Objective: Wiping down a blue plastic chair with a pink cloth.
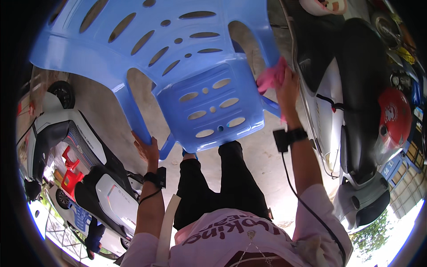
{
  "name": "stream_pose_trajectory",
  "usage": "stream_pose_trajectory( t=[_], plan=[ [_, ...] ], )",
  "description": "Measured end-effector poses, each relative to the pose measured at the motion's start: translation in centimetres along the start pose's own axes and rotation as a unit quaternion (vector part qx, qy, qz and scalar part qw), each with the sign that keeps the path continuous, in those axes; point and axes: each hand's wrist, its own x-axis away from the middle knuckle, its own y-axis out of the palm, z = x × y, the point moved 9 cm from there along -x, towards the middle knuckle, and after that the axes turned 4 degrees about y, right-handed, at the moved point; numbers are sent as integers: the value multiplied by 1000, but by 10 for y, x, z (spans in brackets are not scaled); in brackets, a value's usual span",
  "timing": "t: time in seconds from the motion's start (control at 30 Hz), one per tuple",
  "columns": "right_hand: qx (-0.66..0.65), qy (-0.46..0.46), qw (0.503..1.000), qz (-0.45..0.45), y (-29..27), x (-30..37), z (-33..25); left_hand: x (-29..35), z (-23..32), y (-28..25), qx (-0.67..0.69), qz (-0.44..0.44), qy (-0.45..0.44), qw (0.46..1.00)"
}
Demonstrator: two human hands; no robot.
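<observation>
A blue plastic armchair point(209, 100) with oval slots in its seat and back is in front of my legs, its seat edge toward me. My left hand point(147, 150) is closed around the front end of its left armrest. At the opposite armrest, my right hand point(288, 89) grips a crumpled pink cloth point(272, 76) that lies against the blue plastic. Part of the right armrest is hidden behind the cloth and fingers. Each wrist wears a black strap with a small box and a cable.
Close on the right stands a motorbike with a long black seat point(364, 84), a red helmet point(395, 116) at its side. A white and black scooter point(106, 191) is parked on the left, near a red plastic chair point(72, 175). Grey concrete floor point(262, 162) lies underfoot.
</observation>
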Motion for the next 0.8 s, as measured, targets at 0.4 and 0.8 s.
stream_pose_trajectory(
  t=[0.4,0.8],
  plan=[
    [-63,-213,971,-91,164,-20,-60,-1,0,-2,41,2,-16,999],
    [-174,16,942,-287,286,145,-160,-2,2,-6,35,16,-3,999]
  ],
)
